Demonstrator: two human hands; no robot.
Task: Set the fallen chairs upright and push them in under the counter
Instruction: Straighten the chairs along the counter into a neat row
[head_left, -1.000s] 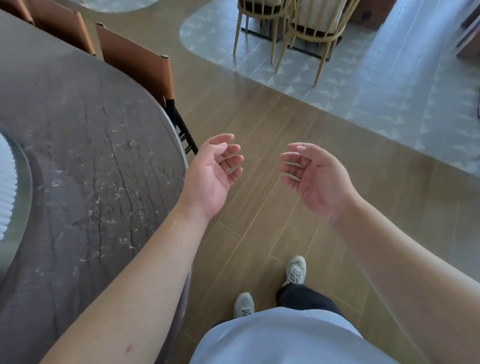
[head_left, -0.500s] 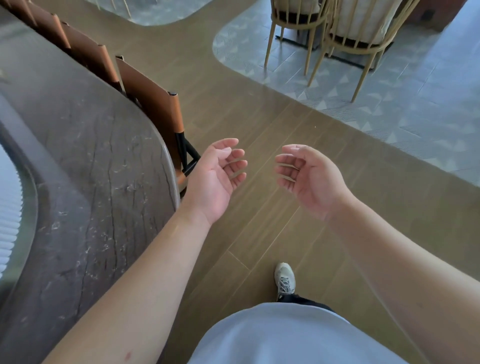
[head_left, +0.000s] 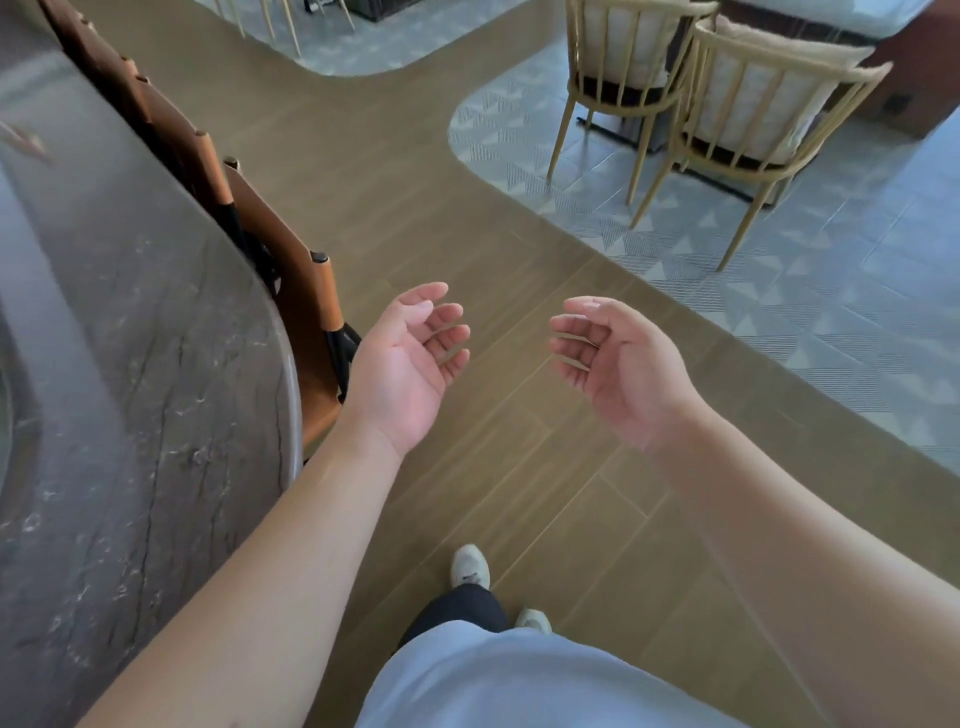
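A dark marble counter (head_left: 135, 374) curves along the left. Several brown leather-backed chairs stand upright along its edge; the nearest one (head_left: 291, 280) has its backrest against the counter rim, with black frame bars showing below. My left hand (head_left: 405, 364) hovers palm up just right of that chair, fingers loosely curled, holding nothing. My right hand (head_left: 618, 364) floats over the wooden floor at the same height, palm up, fingers relaxed and empty. No fallen chair is in view.
Two pale wooden spindle-back chairs (head_left: 748, 119) with cream cushions stand on grey patterned tiles (head_left: 831, 291) at the upper right. Wooden plank floor (head_left: 467, 208) runs between the counter and the tiles. My feet (head_left: 470, 566) are on it below my hands.
The view has swung up and to the right, showing more chair backs along the counter and more of the tiled area. Both hands stay empty, in the same pose.
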